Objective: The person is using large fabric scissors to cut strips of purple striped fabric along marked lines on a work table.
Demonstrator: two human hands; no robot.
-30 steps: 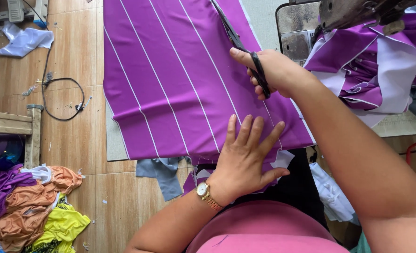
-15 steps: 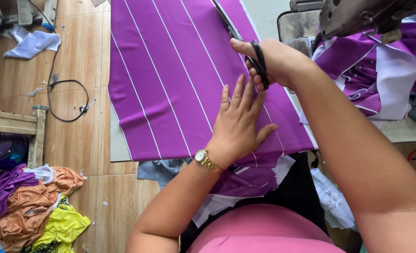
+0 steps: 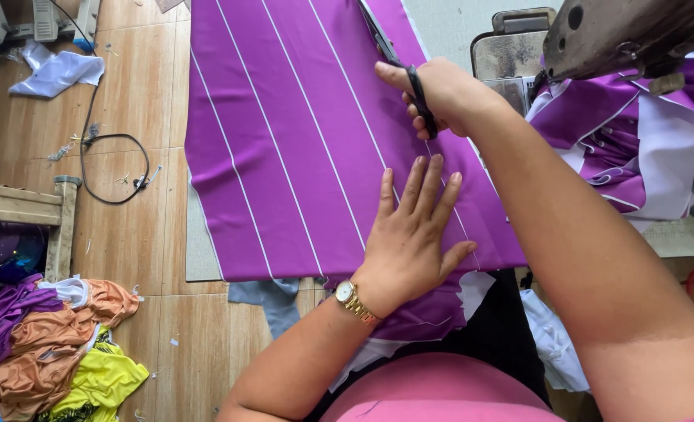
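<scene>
1. Scissors (image 3: 398, 59) with black handles sit in the right hand (image 3: 441, 98); fingers are curled through the loops, thumb extended along the top. Blades point away from the person, lying along the far right edge of the purple fabric (image 3: 300, 148). Whether the blades are parted or closed cannot be told from this view.
2. Left hand (image 3: 413, 234), gold wristwatch (image 3: 355, 301) on the wrist, lies flat with fingers spread and slightly fanned, palm pressed onto the fabric just below the right hand. It pinches nothing.
3. Purple fabric with thin white stripes is spread over the surface (image 3: 202, 258), near edge draping toward the person's lap.
4. Step in hand, judged: cutting along the right edge of the panel, the left hand pinning the cloth so it does not creep.
5. Next move would call for keeping the blades in line with the stripe or edge, and walking the flat hand forward to keep the cloth taut close to the cut.
6. Surroundings: sewing machine (image 3: 628, 35) at upper right, more purple-and-white pieces (image 3: 636, 148) heaped beside it; pile of orange, yellow and purple garments (image 3: 58, 344) on the wooden floor (image 3: 128, 94) at lower left; black cable (image 3: 116, 168) looped on the floor.
</scene>
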